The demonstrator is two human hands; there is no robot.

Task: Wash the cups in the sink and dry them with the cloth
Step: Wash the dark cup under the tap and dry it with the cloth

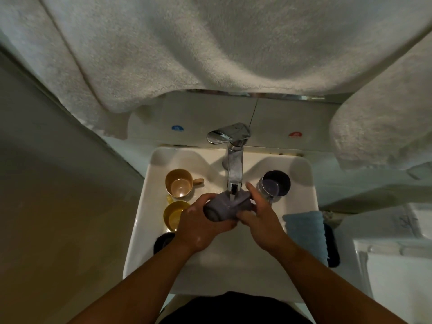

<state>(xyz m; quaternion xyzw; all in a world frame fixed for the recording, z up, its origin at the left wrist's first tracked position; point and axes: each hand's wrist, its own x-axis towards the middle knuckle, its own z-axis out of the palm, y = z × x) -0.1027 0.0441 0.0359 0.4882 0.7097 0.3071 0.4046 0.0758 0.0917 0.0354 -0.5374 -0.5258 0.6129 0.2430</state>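
A grey cup [222, 206] lies on its side under the tap's spout [234, 181], over the white sink [301, 164]. My left hand [201, 224] grips its base end from the left, and my right hand [259, 215] holds its mouth end from the right. On the sink's left ledge stand a tan cup [179, 183], a yellow cup [174, 215] and a black cup [163, 240], the last partly hidden by my left arm. A dark steel cup [275, 183] stands on the right ledge. A folded blue cloth [306, 232] lies at the sink's right edge.
White towels [210, 54] hang low over the wall behind the sink, another towel [385, 127] at the right. The chrome tap lever [230, 133] points left. A dark object [333, 246] lies under the cloth. A grey wall runs along the left.
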